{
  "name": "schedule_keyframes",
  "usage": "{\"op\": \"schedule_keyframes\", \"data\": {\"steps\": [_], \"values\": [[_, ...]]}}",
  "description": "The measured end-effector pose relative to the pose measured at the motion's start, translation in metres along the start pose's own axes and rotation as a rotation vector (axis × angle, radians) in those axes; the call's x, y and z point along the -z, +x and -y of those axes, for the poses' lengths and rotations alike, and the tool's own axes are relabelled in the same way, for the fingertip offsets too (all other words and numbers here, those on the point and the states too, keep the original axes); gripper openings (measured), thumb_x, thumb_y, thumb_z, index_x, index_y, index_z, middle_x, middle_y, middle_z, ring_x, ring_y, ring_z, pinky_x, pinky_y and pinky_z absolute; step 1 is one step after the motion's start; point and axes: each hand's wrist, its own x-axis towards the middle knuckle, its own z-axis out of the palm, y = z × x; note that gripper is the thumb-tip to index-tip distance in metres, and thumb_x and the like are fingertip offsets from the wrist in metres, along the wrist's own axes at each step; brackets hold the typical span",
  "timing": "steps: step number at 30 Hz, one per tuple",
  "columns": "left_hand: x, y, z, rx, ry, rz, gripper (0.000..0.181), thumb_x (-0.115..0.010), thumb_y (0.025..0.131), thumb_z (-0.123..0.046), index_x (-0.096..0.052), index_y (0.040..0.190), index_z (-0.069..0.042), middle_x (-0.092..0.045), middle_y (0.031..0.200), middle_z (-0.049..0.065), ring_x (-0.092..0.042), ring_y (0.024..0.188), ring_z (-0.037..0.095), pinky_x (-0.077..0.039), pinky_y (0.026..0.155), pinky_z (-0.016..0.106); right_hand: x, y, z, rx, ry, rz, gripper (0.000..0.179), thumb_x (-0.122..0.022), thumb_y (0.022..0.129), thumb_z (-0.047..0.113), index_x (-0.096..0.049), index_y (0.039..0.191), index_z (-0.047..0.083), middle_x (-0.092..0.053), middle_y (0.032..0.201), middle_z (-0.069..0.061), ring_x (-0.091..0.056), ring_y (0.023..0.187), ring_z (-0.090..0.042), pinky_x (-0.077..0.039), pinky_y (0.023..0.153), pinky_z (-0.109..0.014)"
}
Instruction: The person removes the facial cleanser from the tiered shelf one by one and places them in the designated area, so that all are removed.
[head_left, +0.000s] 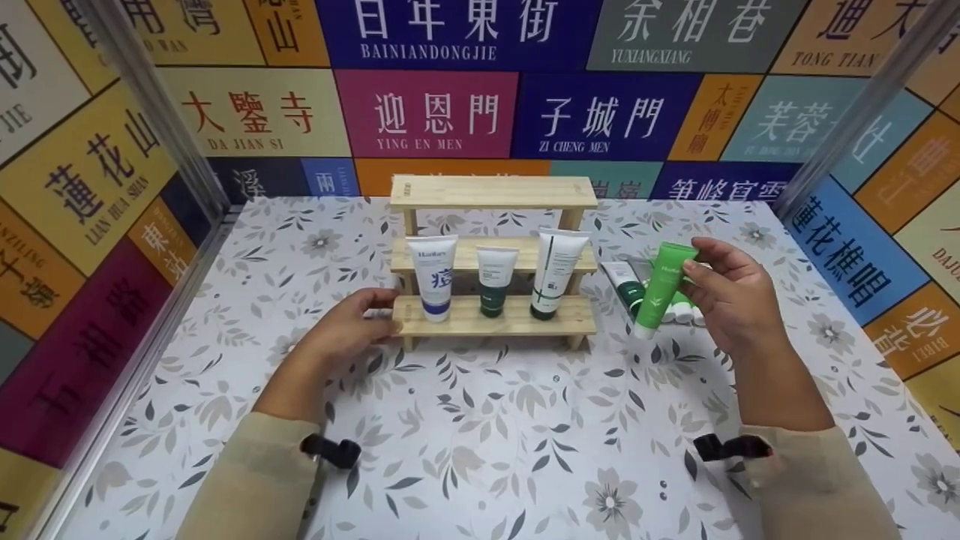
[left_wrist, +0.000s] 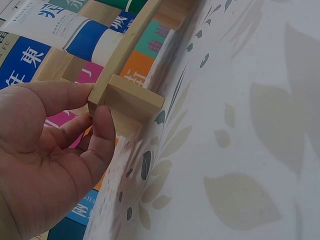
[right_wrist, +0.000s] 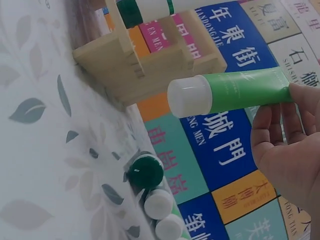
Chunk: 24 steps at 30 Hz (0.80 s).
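My right hand (head_left: 739, 296) pinches a green squeeze tube (head_left: 664, 289) by its flat top end, with its white cap pointing down, above several other tubes on the table. In the right wrist view the green tube (right_wrist: 240, 93) lies between thumb and fingers. My left hand (head_left: 349, 326) grips the left end of the lowest step of a wooden tiered rack (head_left: 517, 322); the left wrist view shows thumb and fingers on that wooden end (left_wrist: 100, 90). Standing on this step are a white tube with a blue cap (head_left: 435, 277), a small white-and-green tube (head_left: 493, 281) and a taller white tube (head_left: 555, 274).
Right of the rack lie a tube with a dark green cap (head_left: 626, 285) and white-capped tubes (head_left: 681, 311). The table (head_left: 510, 435) has a leaf-patterned cover. Panels with large characters (head_left: 431, 112) stand behind and at both sides. The rack's upper steps (head_left: 491, 193) rise toward the back.
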Motion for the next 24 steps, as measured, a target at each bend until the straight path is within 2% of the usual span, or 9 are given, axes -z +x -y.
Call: {"op": "schedule_keyframes", "data": {"steps": [6, 9, 13, 17, 24], "values": [[0.000, 0.000, 0.000, 0.002, -0.010, -0.012, 0.064, -0.070, 0.096, -0.008, -0.049, 0.156, -0.015, -0.051, 0.159, 0.007, -0.062, 0.134, 0.028, -0.054, 0.112, 0.042, 0.015, 0.006, -0.010, -0.079, 0.023, 0.054, 0.030, -0.070, 0.099, -0.002, -0.070, 0.127, 0.009, -0.067, 0.116, -0.003, -0.071, 0.104, -0.015, -0.065, 0.089, -0.028], [-0.001, 0.000, 0.002, -0.021, -0.035, -0.002, 0.064, -0.068, 0.097, -0.007, -0.047, 0.157, -0.011, -0.050, 0.160, 0.010, -0.061, 0.134, 0.028, -0.055, 0.110, 0.040, 0.021, 0.009, -0.016, -0.122, 0.024, 0.063, 0.029, -0.070, 0.099, -0.002, -0.072, 0.126, 0.010, -0.068, 0.112, -0.002, -0.072, 0.102, -0.015, -0.065, 0.088, -0.028], [-0.002, 0.000, 0.004, -0.037, -0.059, 0.000, 0.065, -0.067, 0.098, -0.006, -0.045, 0.159, -0.008, -0.047, 0.162, 0.012, -0.060, 0.136, 0.030, -0.056, 0.108, 0.039, 0.025, 0.011, -0.023, -0.183, 0.001, 0.052, 0.033, -0.073, 0.098, 0.000, -0.070, 0.130, 0.009, -0.068, 0.109, 0.000, -0.071, 0.100, -0.015, -0.065, 0.089, -0.030], [-0.002, -0.001, 0.004, -0.026, -0.051, -0.009, 0.066, -0.067, 0.098, -0.008, -0.045, 0.160, -0.009, -0.047, 0.163, 0.011, -0.058, 0.138, 0.029, -0.055, 0.110, 0.039, 0.027, 0.013, -0.028, -0.238, -0.027, 0.066, 0.038, -0.075, 0.098, 0.002, -0.068, 0.134, 0.007, -0.070, 0.110, 0.001, -0.071, 0.100, -0.015, -0.064, 0.088, -0.030], [-0.003, -0.003, 0.004, -0.030, -0.044, -0.005, 0.066, -0.068, 0.099, -0.009, -0.044, 0.160, -0.010, -0.048, 0.163, 0.011, -0.060, 0.136, 0.029, -0.055, 0.108, 0.038, 0.030, 0.015, -0.032, -0.278, -0.035, 0.132, 0.033, -0.069, 0.101, -0.001, -0.070, 0.132, 0.008, -0.069, 0.105, 0.002, -0.072, 0.099, -0.014, -0.064, 0.087, -0.031]]}}
